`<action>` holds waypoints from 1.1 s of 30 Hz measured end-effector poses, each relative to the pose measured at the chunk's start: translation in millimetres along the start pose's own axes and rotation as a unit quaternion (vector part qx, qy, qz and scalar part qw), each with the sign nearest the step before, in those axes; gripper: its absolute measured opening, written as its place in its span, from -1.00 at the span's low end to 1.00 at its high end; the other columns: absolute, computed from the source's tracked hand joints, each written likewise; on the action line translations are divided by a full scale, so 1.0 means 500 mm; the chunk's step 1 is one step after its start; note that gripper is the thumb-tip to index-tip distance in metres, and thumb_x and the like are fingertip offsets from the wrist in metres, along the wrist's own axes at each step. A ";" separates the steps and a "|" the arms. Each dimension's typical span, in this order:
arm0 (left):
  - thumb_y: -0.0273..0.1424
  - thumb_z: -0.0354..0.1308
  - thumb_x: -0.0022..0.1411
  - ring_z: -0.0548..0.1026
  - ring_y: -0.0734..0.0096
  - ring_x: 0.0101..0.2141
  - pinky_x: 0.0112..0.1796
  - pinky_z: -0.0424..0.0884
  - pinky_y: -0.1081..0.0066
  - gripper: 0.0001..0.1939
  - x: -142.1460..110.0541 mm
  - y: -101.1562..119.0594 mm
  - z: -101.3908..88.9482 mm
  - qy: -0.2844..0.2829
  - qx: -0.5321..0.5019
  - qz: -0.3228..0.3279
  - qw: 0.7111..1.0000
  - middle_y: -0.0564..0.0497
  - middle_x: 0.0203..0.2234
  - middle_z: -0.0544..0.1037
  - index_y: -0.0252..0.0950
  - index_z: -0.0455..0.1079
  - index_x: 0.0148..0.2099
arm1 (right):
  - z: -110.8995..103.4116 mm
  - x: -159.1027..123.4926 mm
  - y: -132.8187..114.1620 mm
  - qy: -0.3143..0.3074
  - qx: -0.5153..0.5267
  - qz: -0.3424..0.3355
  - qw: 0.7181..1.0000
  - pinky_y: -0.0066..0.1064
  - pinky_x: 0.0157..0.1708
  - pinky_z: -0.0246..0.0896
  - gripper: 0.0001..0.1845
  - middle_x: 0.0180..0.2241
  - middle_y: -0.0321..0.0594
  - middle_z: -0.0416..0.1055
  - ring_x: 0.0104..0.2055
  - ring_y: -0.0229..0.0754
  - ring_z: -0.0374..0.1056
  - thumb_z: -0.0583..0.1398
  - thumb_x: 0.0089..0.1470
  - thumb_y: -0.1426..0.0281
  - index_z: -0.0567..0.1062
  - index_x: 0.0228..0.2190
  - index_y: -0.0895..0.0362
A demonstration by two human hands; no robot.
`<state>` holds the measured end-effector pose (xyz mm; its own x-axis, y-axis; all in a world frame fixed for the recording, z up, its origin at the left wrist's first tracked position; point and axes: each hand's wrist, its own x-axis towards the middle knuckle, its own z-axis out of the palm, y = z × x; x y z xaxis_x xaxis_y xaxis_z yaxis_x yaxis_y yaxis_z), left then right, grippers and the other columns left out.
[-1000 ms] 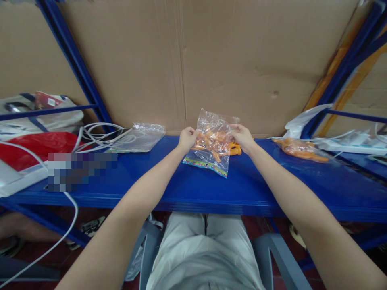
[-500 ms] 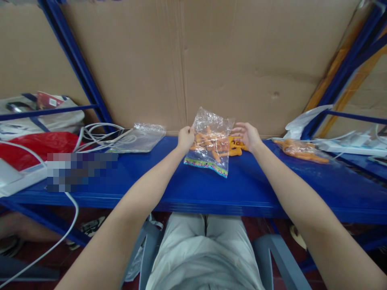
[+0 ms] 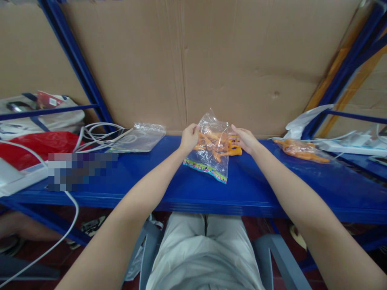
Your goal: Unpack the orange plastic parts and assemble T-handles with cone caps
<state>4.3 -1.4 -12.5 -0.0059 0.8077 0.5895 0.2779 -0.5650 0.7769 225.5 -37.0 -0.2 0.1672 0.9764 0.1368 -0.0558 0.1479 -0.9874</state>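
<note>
The clear plastic bag (image 3: 207,160) has shifted; the left hand (image 3: 189,139) pinches it, the right hand's (image 3: 247,139) fingers open near orange plastic pieces (image 3: 235,151).

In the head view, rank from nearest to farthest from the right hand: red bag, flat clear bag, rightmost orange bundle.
From the right hand:
1. Orange bundle, right side
2. Flat clear bag, left of the hand
3. Red bag, far left

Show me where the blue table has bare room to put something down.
Bare tabletop shows between the forearms, in front of the clear bag, and between the right forearm and the bagged orange pieces. Crowded: the left end, with white cables and red bag; the middle, around the left hand and right hand.
</note>
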 end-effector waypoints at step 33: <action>-0.40 0.10 0.33 0.11 0.61 -0.73 -0.65 0.06 0.58 -0.83 0.027 -0.022 -0.023 0.047 -0.071 -0.128 0.988 0.24 -0.74 0.18 -0.28 0.52 -0.23 | 0.023 -0.023 -0.004 -0.080 -0.023 0.027 0.996 -0.57 -0.57 0.27 -0.76 -0.44 -0.18 0.54 -0.55 -0.35 0.36 0.36 0.14 0.35 0.47 -0.47 0.17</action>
<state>-9.7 13.7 -10.4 -0.1498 0.9115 0.3832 0.1177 -0.3684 0.9222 212.4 -46.8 1.1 0.0058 0.9958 0.0913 -0.0141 0.0914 -0.9957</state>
